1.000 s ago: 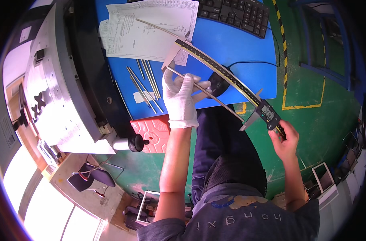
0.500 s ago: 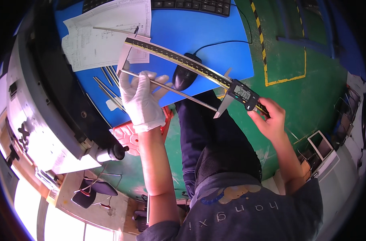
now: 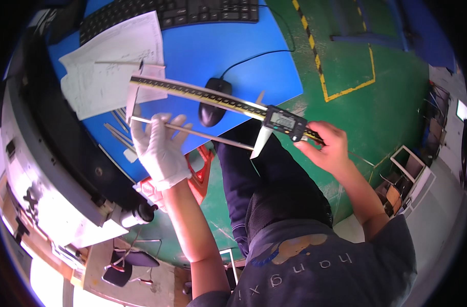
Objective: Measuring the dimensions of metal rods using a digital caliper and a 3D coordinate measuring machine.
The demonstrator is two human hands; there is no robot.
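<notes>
My left hand (image 3: pixel 161 148), in a white glove, is closed on a thin metal rod (image 3: pixel 208 136) near its left end. A long digital caliper (image 3: pixel 203 95) spans the rod, with one jaw at the rod's left end and the sliding jaw (image 3: pixel 260 143) at its right end. My bare right hand (image 3: pixel 328 147) grips the caliper by the beam end beside its display (image 3: pixel 284 123). Several similar metal rods (image 3: pixel 118 130) lie on the blue table left of my gloved hand, partly hidden by it.
On the blue tabletop (image 3: pixel 259 61) are printed sheets (image 3: pixel 110 61) with a slim rod (image 3: pixel 128 64) on them, a black keyboard (image 3: pixel 208 13) and a corded mouse (image 3: pixel 211 112). A large machine (image 3: pixel 64 169) stands at left. Below the table edge shows a red stool (image 3: pixel 200 176).
The view has shifted, so the table and things on it sit differently. Both hands, rod and caliper appear further left and slightly lower. The holds are unchanged.
</notes>
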